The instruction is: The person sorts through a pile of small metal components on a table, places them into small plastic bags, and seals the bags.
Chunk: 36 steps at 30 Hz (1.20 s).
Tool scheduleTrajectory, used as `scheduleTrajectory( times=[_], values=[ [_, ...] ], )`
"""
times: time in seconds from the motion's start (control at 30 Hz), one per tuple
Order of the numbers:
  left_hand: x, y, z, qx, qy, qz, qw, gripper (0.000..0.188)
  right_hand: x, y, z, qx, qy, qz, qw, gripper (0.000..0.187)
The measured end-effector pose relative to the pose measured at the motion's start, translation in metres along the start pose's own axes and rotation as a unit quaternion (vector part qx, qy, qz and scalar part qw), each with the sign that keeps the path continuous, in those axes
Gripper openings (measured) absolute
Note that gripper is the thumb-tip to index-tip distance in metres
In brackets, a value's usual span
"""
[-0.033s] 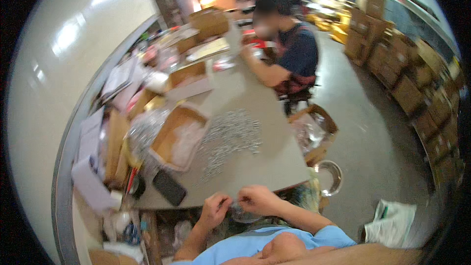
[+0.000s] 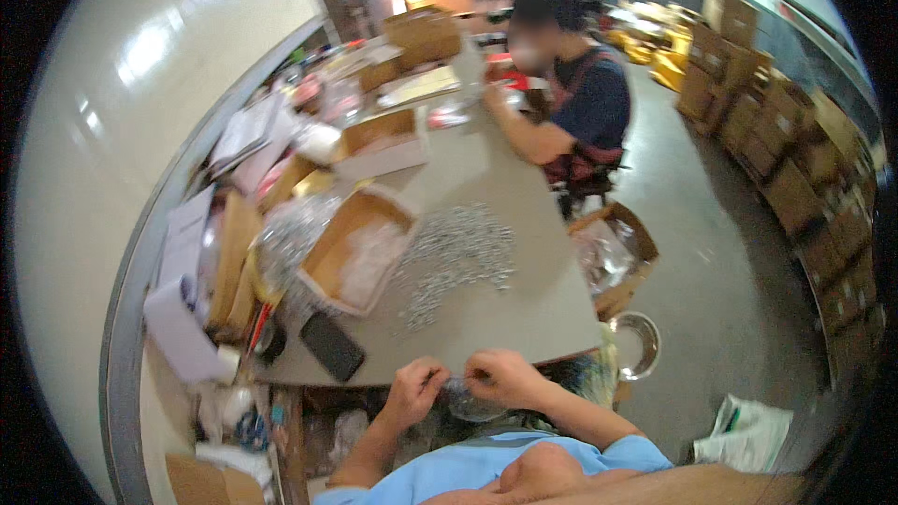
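At the near edge of the table both hands are raised close together. My left hand (image 2: 415,390) pinches the rim of a small clear plastic bag (image 2: 470,404). My right hand (image 2: 506,379) has its fingers closed on the other side of the same bag, which hangs below the fingers. What lies inside the bag is too blurred to tell. Just beyond, a spread of small silvery metal pieces (image 2: 460,257) covers part of the tabletop. To its left an open cardboard box (image 2: 323,257) holds clear plastic bags (image 2: 372,262). A dark phone (image 2: 332,347) lies near the table's front edge.
Across the table (image 2: 496,189) sits a co-worker (image 2: 589,98) with bent arms. Boxes and papers (image 2: 248,136) crowd the left side. At the table's right stand an open carton (image 2: 617,257) and a metal basin (image 2: 636,346). Stacked cartons (image 2: 786,145) line the right wall.
The table and everything around it have shifted slightly right in the picture, as the view turned a little. Both hands keep their hold on the bag, almost in the same place.
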<state>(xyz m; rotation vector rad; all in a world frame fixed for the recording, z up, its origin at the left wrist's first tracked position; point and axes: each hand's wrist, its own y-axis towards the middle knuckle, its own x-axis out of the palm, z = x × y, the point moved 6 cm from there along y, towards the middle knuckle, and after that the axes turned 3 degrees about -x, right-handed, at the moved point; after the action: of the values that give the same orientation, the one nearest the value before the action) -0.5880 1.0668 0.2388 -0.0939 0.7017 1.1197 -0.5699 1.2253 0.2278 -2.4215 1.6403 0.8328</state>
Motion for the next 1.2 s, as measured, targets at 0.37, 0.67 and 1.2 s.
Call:
scheduleTrajectory(
  times=[0.37, 0.67, 1.2],
  values=[
    [-0.203, 0.077, -0.050, 0.031, 0.091, 0.440, 0.893, 0.014, -0.005, -0.004, 0.054, 0.056, -0.042, 0.133, 0.989, 0.008],
    [-0.113, 0.171, -0.176, -0.060, 0.389, -0.013, 0.919, 0.017, 0.000, -0.002, 0.068, 0.079, -0.093, 0.121, 0.985, 0.011],
    [-0.152, 0.154, -0.123, -0.114, 0.181, 0.110, 0.971, 0.014, -0.004, 0.014, 0.058, 0.119, -0.074, 0.027, 0.990, 0.012]
  ],
)
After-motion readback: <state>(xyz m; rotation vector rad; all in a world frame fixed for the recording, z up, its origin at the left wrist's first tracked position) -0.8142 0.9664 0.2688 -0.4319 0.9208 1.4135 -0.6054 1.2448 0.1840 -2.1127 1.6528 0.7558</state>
